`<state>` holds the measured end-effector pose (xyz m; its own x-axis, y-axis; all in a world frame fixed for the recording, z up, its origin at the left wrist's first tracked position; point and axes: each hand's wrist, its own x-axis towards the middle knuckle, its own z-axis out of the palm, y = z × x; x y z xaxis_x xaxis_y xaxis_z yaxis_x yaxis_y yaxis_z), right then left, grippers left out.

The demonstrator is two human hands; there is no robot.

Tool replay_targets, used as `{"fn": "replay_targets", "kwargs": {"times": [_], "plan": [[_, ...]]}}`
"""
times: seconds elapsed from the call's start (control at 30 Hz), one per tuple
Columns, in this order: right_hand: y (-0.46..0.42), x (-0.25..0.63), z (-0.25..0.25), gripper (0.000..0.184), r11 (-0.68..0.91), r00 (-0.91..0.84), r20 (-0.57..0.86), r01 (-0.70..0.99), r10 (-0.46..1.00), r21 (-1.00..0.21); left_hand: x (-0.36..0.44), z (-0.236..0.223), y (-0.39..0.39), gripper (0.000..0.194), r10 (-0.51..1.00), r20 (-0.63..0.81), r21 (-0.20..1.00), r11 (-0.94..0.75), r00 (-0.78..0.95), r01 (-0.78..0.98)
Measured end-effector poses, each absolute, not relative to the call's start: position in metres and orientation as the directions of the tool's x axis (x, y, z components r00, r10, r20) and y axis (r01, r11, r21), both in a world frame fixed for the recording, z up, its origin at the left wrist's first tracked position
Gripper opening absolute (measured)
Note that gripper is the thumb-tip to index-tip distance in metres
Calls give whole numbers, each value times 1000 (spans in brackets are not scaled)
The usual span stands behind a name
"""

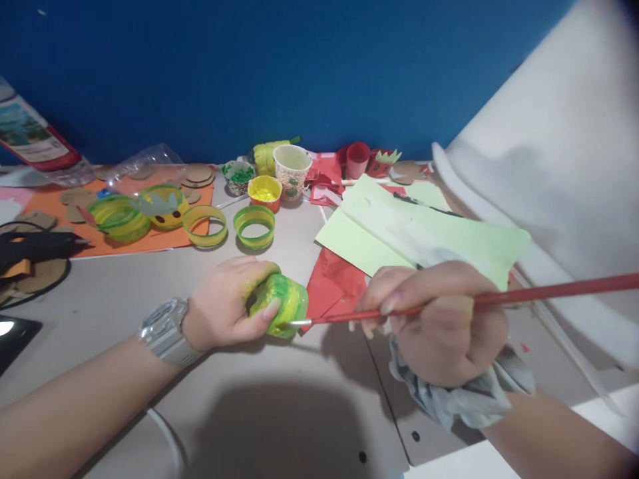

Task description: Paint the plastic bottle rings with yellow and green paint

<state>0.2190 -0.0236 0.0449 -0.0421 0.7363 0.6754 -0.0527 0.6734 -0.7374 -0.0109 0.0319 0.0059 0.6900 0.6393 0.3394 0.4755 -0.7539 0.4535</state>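
My left hand (239,299), with a grey watch on its wrist, is wrapped round a small cup-like piece (292,303) streaked with green and yellow paint. Between the fingers of my right hand (444,319) is a red paintbrush (349,315), its tip touching the side of that piece. A light scrunchie (459,392) circles the right wrist. Beyond the left hand lie two painted rings, one mostly yellow (224,233) and one green and yellow (241,233). Cups of yellow paint (264,191) and green paint (238,175) stand behind them.
A patterned paper cup (292,166) stands near the blue wall. Light green paper (439,233) overlaps red paper (334,279) on the right. At the left are orange paper (174,241) with painted pieces, a black glue gun (34,246) and a bottle (40,136).
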Motion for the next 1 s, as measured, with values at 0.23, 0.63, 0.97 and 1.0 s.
{"fn": "replay_targets", "kwargs": {"times": [0.23, 0.63, 0.97, 1.0], "plan": [[-22, 219, 53, 27, 589, 153, 574, -81, 805, -804, -13, 6, 34, 34, 617, 329, 465, -765, 715, 446], [1, 232, 46, 29, 412, 126, 396, -144, 910, -900, -14, 8, 33, 28, 470, 378, 487, -834, 798, 260], [10, 233, 39, 30, 329, 116, 312, -182, 943, -927, -13, 6, 33, 37, 404, 407, 456, -867, 819, 201], [9, 232, 39, 30, 314, 84, 304, -195, 949, -929, -13, 6, 34, 37, 402, 405, 455, -868, 821, 200]]}}
